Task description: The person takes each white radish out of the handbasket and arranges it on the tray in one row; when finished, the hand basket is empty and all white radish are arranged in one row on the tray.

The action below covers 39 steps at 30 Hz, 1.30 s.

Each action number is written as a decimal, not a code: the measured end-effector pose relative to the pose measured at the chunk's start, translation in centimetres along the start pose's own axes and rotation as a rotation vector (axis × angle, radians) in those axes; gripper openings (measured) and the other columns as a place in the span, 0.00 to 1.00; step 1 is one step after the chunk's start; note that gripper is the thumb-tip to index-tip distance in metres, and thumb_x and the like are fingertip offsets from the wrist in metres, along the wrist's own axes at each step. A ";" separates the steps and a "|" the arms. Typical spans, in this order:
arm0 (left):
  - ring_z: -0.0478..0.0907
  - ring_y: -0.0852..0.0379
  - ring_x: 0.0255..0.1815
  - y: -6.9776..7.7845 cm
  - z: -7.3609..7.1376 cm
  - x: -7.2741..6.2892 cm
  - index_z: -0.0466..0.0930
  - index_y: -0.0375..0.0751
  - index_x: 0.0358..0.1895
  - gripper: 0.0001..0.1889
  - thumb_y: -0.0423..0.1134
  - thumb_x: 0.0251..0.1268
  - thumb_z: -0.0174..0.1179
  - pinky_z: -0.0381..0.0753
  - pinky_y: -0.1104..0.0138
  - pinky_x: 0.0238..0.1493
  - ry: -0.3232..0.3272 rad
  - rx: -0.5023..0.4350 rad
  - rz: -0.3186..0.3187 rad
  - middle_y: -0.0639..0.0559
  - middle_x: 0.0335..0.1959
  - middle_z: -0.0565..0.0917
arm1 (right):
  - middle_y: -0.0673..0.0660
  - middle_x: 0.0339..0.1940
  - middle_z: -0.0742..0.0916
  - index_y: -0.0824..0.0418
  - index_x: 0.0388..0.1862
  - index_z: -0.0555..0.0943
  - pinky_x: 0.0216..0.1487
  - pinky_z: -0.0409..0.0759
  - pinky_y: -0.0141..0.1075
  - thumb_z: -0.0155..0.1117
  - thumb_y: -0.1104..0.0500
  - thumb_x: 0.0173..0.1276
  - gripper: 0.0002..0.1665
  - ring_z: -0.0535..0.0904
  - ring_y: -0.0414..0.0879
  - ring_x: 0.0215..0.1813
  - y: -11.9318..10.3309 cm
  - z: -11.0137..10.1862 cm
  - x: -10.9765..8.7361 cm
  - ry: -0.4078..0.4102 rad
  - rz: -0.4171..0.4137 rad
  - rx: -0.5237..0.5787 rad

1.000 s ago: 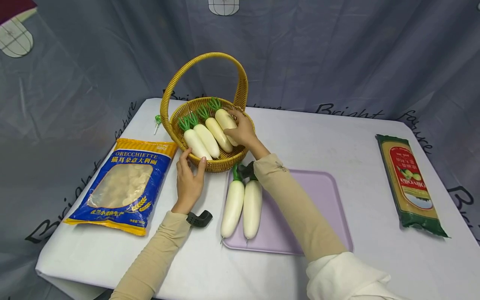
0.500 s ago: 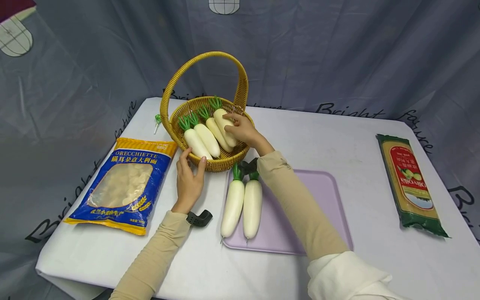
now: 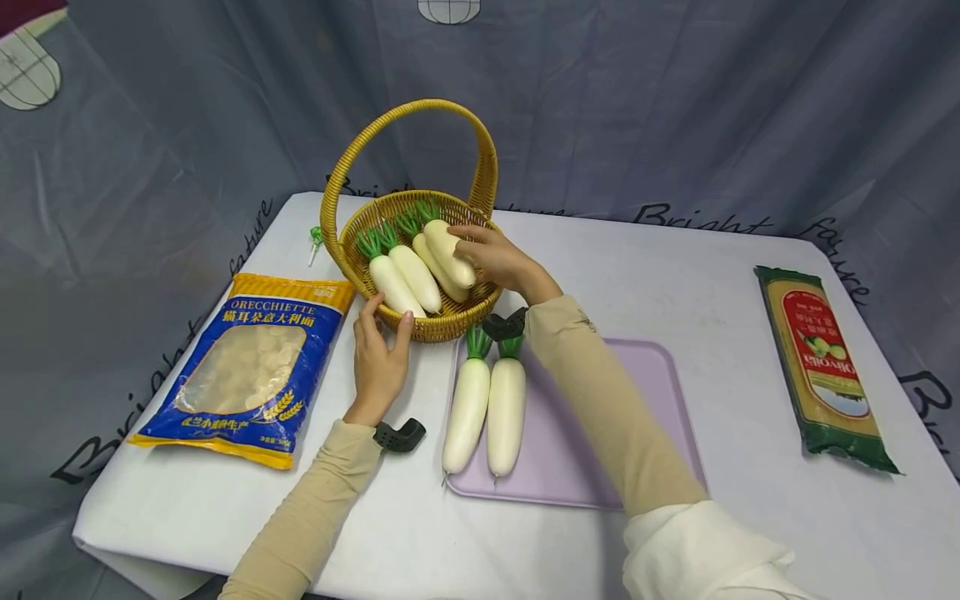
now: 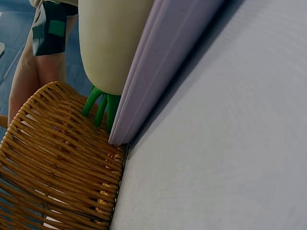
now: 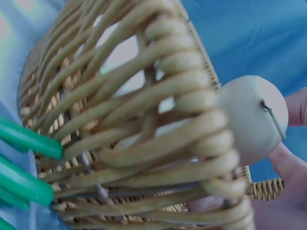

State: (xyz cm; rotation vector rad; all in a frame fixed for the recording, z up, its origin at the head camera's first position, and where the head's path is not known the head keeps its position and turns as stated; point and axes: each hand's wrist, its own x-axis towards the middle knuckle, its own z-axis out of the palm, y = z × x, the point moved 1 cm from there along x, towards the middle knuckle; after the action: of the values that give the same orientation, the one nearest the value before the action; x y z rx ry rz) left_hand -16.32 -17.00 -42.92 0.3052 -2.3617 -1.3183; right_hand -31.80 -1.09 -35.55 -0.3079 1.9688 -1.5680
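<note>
Several white radishes with green tops lie side by side in a woven basket with a tall handle. My right hand reaches over the basket's right side, its extended fingertips at the rightmost radish, which leans on its neighbour. In the right wrist view that radish's root end shows above the rim, with fingers behind it. My left hand rests against the basket's front left, fingers and thumb spread at the rim. Below the basket, two more radishes lie on a lilac tray.
A blue and yellow orecchiette bag lies left of the basket. A small green lollipop is behind it. A green-ended pasta packet lies at the far right of the white table. Behind hangs a grey curtain.
The right hand has drawn back to the right, its grasp loosening. The rightmost radish has shifted slightly left, onto its neighbour. The left hand stays put.
</note>
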 end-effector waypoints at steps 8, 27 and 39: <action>0.67 0.42 0.57 0.0 0.1 0.1 0.54 0.54 0.65 0.30 0.59 0.64 0.46 0.67 0.51 0.55 -0.003 0.007 -0.004 0.38 0.59 0.64 | 0.54 0.67 0.66 0.46 0.68 0.61 0.46 0.74 0.42 0.47 0.60 0.66 0.30 0.68 0.50 0.59 0.1 -0.2 -0.6 -0.102 0.011 0.171; 0.67 0.42 0.56 0.0 0.1 0.2 0.55 0.52 0.65 0.30 0.59 0.63 0.47 0.67 0.51 0.55 0.009 -0.006 -0.004 0.38 0.59 0.64 | 0.53 0.64 0.66 0.44 0.70 0.54 0.57 0.67 0.43 0.38 0.61 0.70 0.30 0.68 0.43 0.57 0.9 -2.2 -10.2 -0.187 -0.042 0.515; 0.67 0.43 0.55 0.0 0.0 0.0 0.54 0.53 0.65 0.30 0.59 0.63 0.47 0.68 0.52 0.53 0.005 -0.005 -0.002 0.39 0.59 0.64 | 0.50 0.47 0.76 0.49 0.68 0.53 0.48 0.76 0.38 0.42 0.65 0.69 0.31 0.77 0.39 0.46 8.4 -3.6 -20.8 -0.161 -0.089 0.385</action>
State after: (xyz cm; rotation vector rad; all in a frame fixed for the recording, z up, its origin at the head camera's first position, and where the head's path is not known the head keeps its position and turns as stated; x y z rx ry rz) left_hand -16.32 -16.98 -42.97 0.3095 -2.3545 -1.3222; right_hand -15.83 15.09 -36.65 -0.3537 1.5114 -1.8739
